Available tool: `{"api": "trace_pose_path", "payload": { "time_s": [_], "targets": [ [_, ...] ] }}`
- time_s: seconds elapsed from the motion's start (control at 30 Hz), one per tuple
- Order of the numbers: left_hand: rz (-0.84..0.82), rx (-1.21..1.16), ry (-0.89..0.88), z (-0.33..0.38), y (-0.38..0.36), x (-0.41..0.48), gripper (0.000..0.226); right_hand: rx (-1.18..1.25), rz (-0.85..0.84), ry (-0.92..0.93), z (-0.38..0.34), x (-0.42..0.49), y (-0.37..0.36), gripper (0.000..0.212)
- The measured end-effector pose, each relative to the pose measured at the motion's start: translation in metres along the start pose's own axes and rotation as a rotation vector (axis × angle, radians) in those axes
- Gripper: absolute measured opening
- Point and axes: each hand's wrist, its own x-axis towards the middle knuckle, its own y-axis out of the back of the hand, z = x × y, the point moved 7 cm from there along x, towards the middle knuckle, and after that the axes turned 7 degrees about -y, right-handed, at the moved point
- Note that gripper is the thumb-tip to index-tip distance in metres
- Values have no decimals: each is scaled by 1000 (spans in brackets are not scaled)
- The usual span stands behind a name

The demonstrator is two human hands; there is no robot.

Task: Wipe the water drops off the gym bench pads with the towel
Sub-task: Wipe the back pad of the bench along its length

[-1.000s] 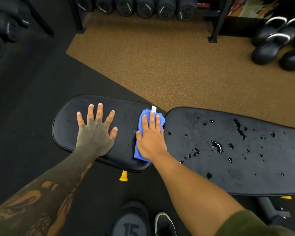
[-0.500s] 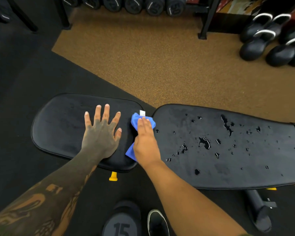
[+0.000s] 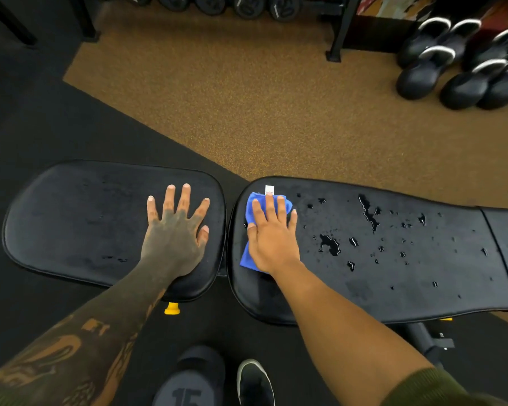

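Right grip (image 3: pixel 272 241) lies flat, fingers straight and close together, pressing a crumpled blue towel (image 3: pixel 250 204) onto the left end of the long back pad (image 3: pixel 364 291); nothing is curled round the cloth, the palm simply bears down on it. Blue fabric shows beyond the fingertips and below the heel of the palm, and a small white label (image 3: pixel 269 190) sticks out at the far edge of the towel. Left grip (image 3: pixel 175 235) is also spread wide, fingers fanned apart, palm down on the right part of the shorter seat pad (image 3: pixel 71 224), holding nothing. A narrow gap separates the two pads between the hands. Water drops (image 3: pixel 330 244) lie scattered over the back pad to the right of the towel, with a longer streak (image 3: pixel 368 213) farther across, apart from the cloth. The seat pad looks mostly dry, with a few faint marks near its front edge. A yellow knob (image 3: pixel 171 308) pokes out under the seat pad. Below it stand a dumbbell marked 15 (image 3: pixel 188 385) and a dark shoe (image 3: pixel 254 382) on the black rubber floor (image 3: pixel 41 127). Beyond the pads lies tan speckled flooring (image 3: pixel 247 98), with racked dumbbells (image 3: pixel 279 8) at the top and black white-banded weights (image 3: pixel 420 77) at the upper right.
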Motion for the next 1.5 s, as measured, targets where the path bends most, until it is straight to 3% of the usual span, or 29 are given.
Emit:
{"api": "trace_pose_path", "payload": {
  "time_s": [0.4,0.67,0.83,0.97,1.13,1.3,1.5],
  "targets": [
    [-33,76,46,21,-14,15,64,-138,-28,115,-8,-10,-20,68],
    [-57,95,53,21,-10,15,62,-103,-15,-48,27,10,-3,73],
    [-66,99,64,22,-13,13,64,-124,-46,52,0,6,-16,69],
    [-65,87,52,22,-11,15,64,-113,-39,106,19,-21,-18,74],
    [-43,109,44,22,-8,12,65,-100,-1,-7,68,-19,-6,66],
    [-19,117,31,24,-11,13,63,-102,6,-77,53,2,-9,58],
    [-37,133,51,24,-13,15,64,-93,8,73,42,-31,-17,65]
  ]
}}
